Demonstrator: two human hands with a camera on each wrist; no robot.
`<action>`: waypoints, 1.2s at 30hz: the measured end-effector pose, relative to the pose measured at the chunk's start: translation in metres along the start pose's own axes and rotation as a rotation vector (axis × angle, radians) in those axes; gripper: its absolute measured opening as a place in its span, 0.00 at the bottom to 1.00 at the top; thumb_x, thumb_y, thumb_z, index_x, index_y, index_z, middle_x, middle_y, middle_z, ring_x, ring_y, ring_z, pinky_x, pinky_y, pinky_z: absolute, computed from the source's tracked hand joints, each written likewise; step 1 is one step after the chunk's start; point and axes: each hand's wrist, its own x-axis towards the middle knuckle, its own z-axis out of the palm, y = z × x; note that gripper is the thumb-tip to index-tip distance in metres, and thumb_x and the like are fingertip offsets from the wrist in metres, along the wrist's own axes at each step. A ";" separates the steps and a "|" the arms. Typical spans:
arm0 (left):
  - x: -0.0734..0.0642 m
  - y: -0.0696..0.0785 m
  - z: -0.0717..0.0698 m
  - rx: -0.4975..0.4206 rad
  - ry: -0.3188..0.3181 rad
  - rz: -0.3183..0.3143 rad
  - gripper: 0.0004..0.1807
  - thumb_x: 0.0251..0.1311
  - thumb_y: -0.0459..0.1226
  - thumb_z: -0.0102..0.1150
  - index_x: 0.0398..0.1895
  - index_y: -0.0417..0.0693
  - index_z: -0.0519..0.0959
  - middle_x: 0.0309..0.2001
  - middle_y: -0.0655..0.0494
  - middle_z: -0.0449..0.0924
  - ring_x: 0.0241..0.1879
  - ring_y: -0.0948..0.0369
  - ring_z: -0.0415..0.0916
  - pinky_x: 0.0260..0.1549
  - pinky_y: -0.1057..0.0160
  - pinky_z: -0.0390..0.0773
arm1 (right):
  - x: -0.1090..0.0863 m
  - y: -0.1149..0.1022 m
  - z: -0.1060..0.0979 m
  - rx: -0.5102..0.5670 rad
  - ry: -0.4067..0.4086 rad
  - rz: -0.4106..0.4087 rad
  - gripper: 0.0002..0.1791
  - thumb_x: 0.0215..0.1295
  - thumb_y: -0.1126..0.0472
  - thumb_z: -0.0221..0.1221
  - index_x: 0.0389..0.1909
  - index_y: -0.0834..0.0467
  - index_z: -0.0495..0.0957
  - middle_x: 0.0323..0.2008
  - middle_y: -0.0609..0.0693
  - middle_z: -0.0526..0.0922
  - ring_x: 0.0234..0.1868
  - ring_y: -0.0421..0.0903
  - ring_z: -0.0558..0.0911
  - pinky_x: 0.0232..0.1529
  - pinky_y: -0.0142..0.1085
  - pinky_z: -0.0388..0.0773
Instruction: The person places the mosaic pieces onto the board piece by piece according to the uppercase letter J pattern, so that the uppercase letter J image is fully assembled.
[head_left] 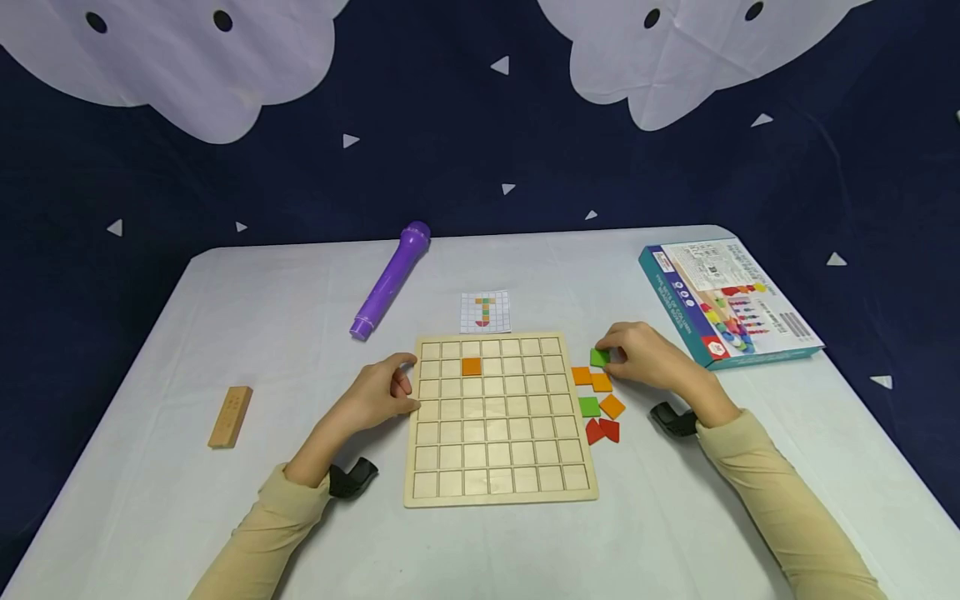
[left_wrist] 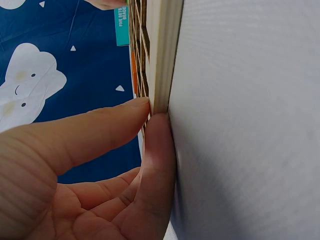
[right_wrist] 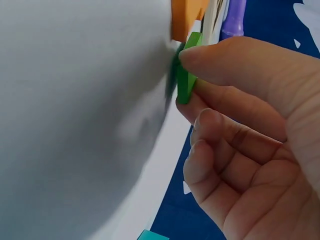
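Note:
My left hand [head_left: 375,389] touches the left edge of the square wooden grid board [head_left: 487,498], its thumb and index finger spaced apart along that edge. In the left wrist view, the thumb and a finger [left_wrist: 160,150] meet the board's pale side [left_wrist: 166,55]. An orange square tile [head_left: 471,367] lies in one of the upper cells. Right of the board, my right hand [head_left: 645,354] pinches a green square tile [head_left: 599,357] between thumb and fingers; the right wrist view shows this tile [right_wrist: 186,80] tilted on edge.
Beside the board lie orange tiles [head_left: 612,407], another green tile [head_left: 589,407] and red pieces [head_left: 609,430]. A pattern card [head_left: 485,312] sits beyond it. Farther out are a purple microphone-shaped tube [head_left: 392,282], a wooden block [head_left: 230,417] and a teal-edged box [head_left: 735,300].

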 end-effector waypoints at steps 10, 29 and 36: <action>-0.001 0.000 -0.001 0.002 0.002 -0.004 0.34 0.48 0.28 0.64 0.61 0.30 0.64 0.30 0.48 0.76 0.26 0.63 0.71 0.27 0.69 0.70 | 0.011 -0.012 -0.003 0.015 0.053 -0.042 0.15 0.49 0.66 0.66 0.40 0.65 0.83 0.35 0.54 0.83 0.27 0.40 0.71 0.30 0.29 0.70; 0.000 0.000 -0.001 -0.001 -0.001 0.002 0.34 0.47 0.28 0.65 0.60 0.29 0.64 0.30 0.47 0.75 0.26 0.63 0.71 0.25 0.70 0.70 | 0.039 -0.047 0.003 -0.011 0.039 -0.179 0.13 0.53 0.66 0.64 0.40 0.65 0.83 0.34 0.54 0.83 0.24 0.39 0.68 0.26 0.27 0.65; 0.000 0.000 -0.001 -0.009 -0.006 -0.009 0.35 0.47 0.28 0.64 0.61 0.29 0.64 0.31 0.47 0.75 0.26 0.63 0.71 0.26 0.69 0.70 | 0.047 -0.060 0.011 -0.024 0.017 -0.241 0.11 0.53 0.66 0.64 0.39 0.63 0.84 0.34 0.53 0.83 0.28 0.39 0.72 0.29 0.29 0.70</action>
